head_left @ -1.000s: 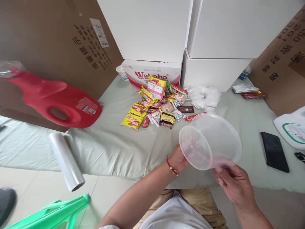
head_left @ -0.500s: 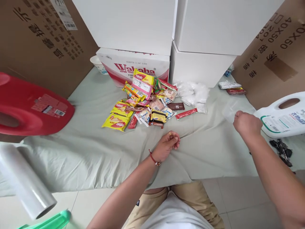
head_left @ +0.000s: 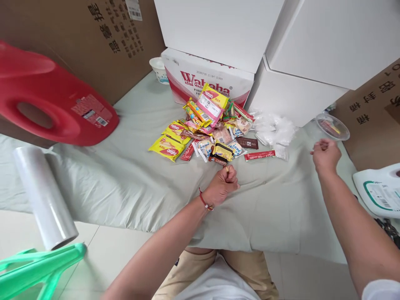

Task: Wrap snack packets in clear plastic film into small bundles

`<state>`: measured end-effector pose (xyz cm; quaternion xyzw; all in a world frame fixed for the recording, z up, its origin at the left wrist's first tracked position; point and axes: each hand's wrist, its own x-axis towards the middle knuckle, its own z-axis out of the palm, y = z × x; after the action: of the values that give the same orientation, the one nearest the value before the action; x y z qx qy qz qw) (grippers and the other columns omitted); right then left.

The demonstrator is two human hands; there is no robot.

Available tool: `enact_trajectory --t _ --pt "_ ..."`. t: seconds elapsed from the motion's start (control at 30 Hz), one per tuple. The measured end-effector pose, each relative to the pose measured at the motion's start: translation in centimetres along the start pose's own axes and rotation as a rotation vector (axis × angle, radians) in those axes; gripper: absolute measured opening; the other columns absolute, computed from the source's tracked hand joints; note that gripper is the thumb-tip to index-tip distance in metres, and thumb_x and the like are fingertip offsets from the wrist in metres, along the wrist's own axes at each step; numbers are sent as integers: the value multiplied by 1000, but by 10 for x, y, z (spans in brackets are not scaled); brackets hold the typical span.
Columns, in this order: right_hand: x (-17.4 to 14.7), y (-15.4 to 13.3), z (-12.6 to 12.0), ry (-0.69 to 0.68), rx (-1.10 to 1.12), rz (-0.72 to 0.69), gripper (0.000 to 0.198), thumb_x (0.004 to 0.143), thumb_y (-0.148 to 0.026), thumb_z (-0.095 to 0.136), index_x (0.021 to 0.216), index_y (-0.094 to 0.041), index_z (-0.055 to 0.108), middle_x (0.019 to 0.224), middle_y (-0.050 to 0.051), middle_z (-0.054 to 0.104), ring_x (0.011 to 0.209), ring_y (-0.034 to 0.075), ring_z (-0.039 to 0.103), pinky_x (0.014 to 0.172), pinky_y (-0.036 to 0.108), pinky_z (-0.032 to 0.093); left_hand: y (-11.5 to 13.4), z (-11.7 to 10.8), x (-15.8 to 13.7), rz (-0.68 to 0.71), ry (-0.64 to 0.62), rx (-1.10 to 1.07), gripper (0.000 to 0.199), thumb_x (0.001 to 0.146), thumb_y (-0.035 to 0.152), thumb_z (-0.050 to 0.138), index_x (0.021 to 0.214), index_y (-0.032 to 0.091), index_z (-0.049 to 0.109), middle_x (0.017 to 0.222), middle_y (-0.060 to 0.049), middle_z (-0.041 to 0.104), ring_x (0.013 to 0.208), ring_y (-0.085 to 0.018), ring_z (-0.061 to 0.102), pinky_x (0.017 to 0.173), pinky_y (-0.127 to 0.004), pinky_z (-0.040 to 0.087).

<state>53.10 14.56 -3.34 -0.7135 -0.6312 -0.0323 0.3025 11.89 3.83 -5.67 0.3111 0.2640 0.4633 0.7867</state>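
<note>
My left hand [head_left: 223, 183] rests on the green-grey cloth, its fingers curled in and nothing visible in them. Just beyond its knuckles lies a pile of wrapped snacks: a yellow and black packet [head_left: 223, 151], yellow Nabati wafer packs [head_left: 168, 146], a thin red stick packet [head_left: 260, 155] and a dark brown bar [head_left: 246, 143]. Over on the right, my right hand [head_left: 326, 156] is closed, with no object showing in it. A clear round plastic lid [head_left: 333, 126] lies just beyond it, with colourful packets visible through it.
Crumpled clear plastic bags [head_left: 275, 128] lie right of the snacks. Behind stand a Wahaha carton [head_left: 178, 83], white boxes [head_left: 215, 29] and a paper cup [head_left: 160, 71]. A red jug [head_left: 59, 104] and plastic roll [head_left: 46, 200] are left; a white bottle [head_left: 379, 189] is right.
My right hand has moved away from the clear lid, which now lies farther back over the packets. My left fingers are curled tighter. The head view has turned.
</note>
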Motion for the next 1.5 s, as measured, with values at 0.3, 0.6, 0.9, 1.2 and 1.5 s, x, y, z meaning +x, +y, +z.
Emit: enact_trajectory --t 0.3,0.6,0.9,1.2,1.5 --pt "-52 -60 29 -136 145 120 12 79 -29 68 83 -17 70 86 7 69 82 21 60 80 38 50 10 -3 -3 -140 -24 -4 70 67 37 91 65 21 23 56 11 22 46 -3 14 42 -20 11" --pt "-162 -185 11 -149 785 208 21 85 -41 74 92 -23 65 81 0 61 63 13 55 57 26 49 9 0 1 -66 -30 155 53 73 62 81 79 22 47 62 9 36 49 -6 28 46 -21 23" --pt "-179 -218 36 -340 918 -33 21 92 -42 68 105 -26 69 102 5 66 89 18 63 79 32 55 -6 -8 0 210 59 693 46 85 63 67 74 20 57 68 2 47 65 -13 37 60 -28 29" --pt "-162 -198 32 -219 1469 644 31 64 -38 90 83 -24 70 66 -5 51 56 9 41 49 21 36 0 -12 1 15 31 291 42 74 53 82 73 18 58 64 5 45 55 -7 35 51 -23 27" --pt "-171 -196 31 -224 1274 361 19 79 -42 81 86 -25 74 83 0 64 75 16 54 71 29 46 -3 -14 1 134 13 255 77 73 77 71 128 27 51 128 -10 57 99 -21 64 73 -31 55"
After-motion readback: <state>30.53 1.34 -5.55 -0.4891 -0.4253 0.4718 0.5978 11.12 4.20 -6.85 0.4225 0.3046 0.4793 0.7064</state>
